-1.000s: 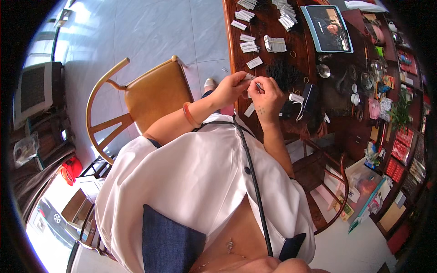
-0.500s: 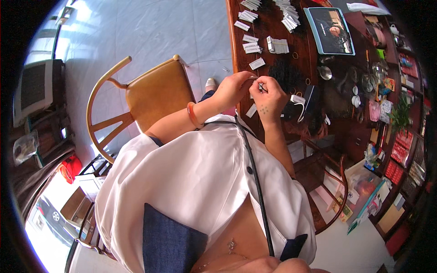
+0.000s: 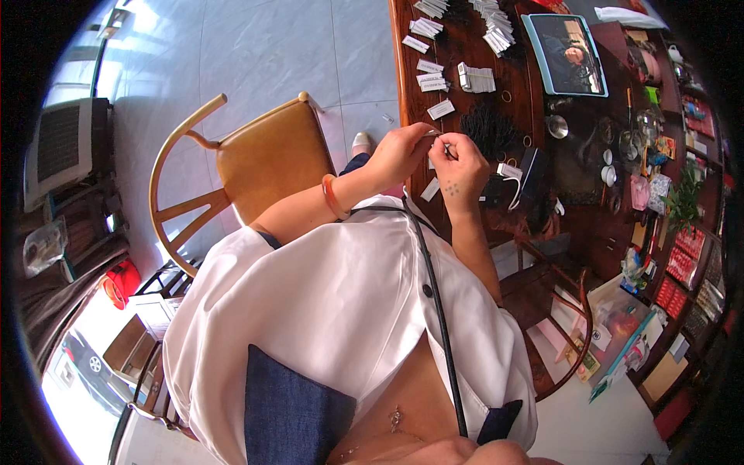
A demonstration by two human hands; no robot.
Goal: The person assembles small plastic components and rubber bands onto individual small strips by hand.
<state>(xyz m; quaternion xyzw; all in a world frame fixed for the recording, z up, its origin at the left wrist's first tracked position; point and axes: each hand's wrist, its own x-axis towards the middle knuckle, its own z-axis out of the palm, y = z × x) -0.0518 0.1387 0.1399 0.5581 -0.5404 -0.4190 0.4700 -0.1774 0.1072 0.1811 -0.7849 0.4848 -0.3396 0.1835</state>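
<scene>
My left hand point(image 3: 397, 157) and my right hand point(image 3: 463, 169) meet fingertip to fingertip over the near edge of the wooden table point(image 3: 401, 70). Both are closed in a pinch. A thin dark cord point(image 3: 447, 150) shows at the right fingertips; a small pale bit at the left fingertips is too small to name. Just beyond the hands lies a tangled bundle of black cords point(image 3: 488, 128). White printed tags, such as a single tag point(image 3: 441, 109), lie near the left hand, with a stack of white tags point(image 3: 475, 78) further off.
A tablet point(image 3: 566, 54) with a lit screen stands at the far right of the tags. Yellow rubber bands point(image 3: 506, 96), a white cable point(image 3: 514, 190) and a metal cup point(image 3: 556, 126) are on the table. A wooden armchair point(image 3: 263, 155) stands left, a dark chair point(image 3: 546, 298) right.
The hands stay together in nearly the same place, with small finger movements. The whole view has shifted slightly.
</scene>
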